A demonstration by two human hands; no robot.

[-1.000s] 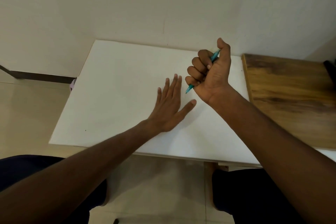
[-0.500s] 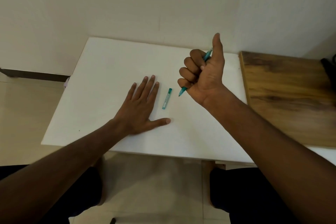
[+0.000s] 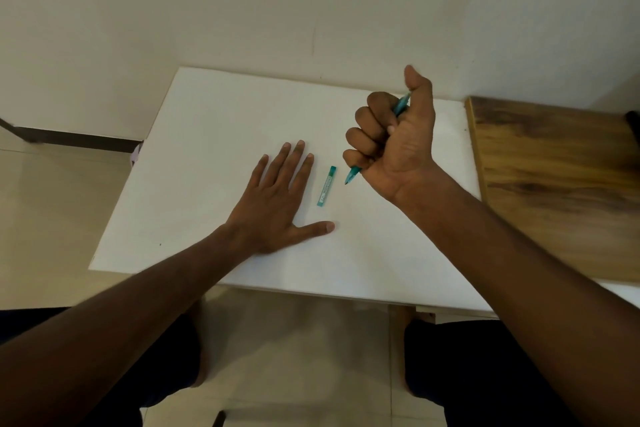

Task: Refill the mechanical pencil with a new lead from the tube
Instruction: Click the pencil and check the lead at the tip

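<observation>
Our right hand (image 3: 393, 139) fisted around the teal plastic mechanical pencil (image 3: 401, 105), our left hand (image 3: 277, 199) flat, empty, beside the slim teal lead tube (image 3: 326, 186), white tabletop (image 3: 214, 135)

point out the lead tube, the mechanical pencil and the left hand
lead tube (image 3: 326, 186): head view, middle of its label
mechanical pencil (image 3: 353, 174): head view, teal section near the tip
left hand (image 3: 273, 199): head view, back of the hand

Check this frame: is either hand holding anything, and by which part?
The right hand grips the mechanical pencil in a fist around its barrel, both ends protruding. The left hand lies flat on the white table, holding nothing.
</observation>
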